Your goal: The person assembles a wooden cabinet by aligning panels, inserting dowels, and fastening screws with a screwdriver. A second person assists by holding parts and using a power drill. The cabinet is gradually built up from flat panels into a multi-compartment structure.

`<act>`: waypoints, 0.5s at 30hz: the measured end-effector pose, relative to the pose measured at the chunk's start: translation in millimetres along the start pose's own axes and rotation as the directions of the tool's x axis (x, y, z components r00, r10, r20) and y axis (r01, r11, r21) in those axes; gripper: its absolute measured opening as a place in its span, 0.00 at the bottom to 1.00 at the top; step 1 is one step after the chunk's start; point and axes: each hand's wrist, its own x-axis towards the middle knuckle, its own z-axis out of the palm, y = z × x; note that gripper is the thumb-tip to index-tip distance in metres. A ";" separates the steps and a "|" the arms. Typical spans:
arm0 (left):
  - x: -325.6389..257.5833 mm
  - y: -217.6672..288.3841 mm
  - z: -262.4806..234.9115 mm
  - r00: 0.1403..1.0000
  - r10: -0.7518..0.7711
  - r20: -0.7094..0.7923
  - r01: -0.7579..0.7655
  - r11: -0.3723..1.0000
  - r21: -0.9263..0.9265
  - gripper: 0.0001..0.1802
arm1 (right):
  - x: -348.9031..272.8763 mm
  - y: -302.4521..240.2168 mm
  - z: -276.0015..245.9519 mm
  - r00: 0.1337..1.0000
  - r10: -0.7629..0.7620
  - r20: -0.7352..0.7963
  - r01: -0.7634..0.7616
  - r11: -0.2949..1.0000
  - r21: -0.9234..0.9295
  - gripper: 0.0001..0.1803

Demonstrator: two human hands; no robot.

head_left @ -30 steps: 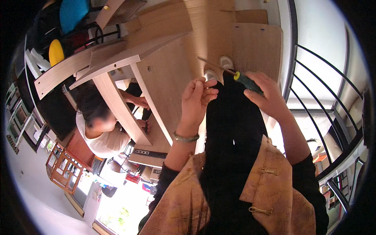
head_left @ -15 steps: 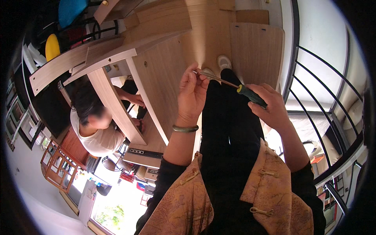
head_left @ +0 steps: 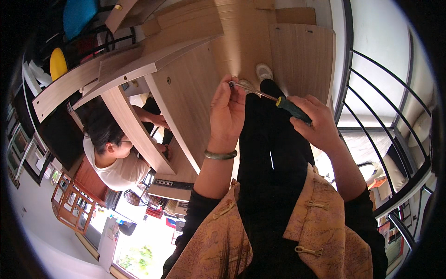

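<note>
My right hand [head_left: 317, 122] is closed round the handle of a screwdriver [head_left: 293, 109] with a dark green grip and a yellow collar. Its long metal shaft slants up and left to my left hand [head_left: 226, 109]. There the fingertips are pinched together on a small dark metal piece [head_left: 231, 84] at the screwdriver's tip; it is too small to tell its exact kind. Both hands are held in the air in front of my legs, to the right of a partly assembled wood-grain cabinet [head_left: 188, 83]. A bracelet [head_left: 220, 154] circles my left wrist.
At the left, a person in a white top [head_left: 118, 165] reaches inside the cabinet frame. A loose wood-grain panel [head_left: 302, 65] lies on the floor ahead, near cardboard [head_left: 246, 28]. Black metal railing [head_left: 369, 121] runs along the right. Yellow [head_left: 58, 64] and blue [head_left: 79, 17] seats stand far left.
My left hand has turned a little, so the small metal piece at the screwdriver's tip now shows more clearly. The screwdriver and my right hand have shifted slightly left.
</note>
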 end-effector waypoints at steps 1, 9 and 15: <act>1.3 -0.4 -0.5 1.000 0.006 -0.014 -0.006 1.000 -0.004 0.11 | 1.0 0.1 0.6 1.000 -0.013 -0.002 0.013 1.000 -0.005 0.21; 10.8 0.7 -6.5 0.995 0.098 0.009 -0.098 0.982 0.162 0.10 | 10.3 1.9 8.5 1.000 0.003 -0.009 -0.004 0.999 -0.043 0.22; 20.3 -1.6 -12.1 0.976 0.214 0.042 -0.217 0.930 0.297 0.09 | 18.4 11.7 15.6 0.995 -0.080 -0.054 0.063 0.964 -0.258 0.22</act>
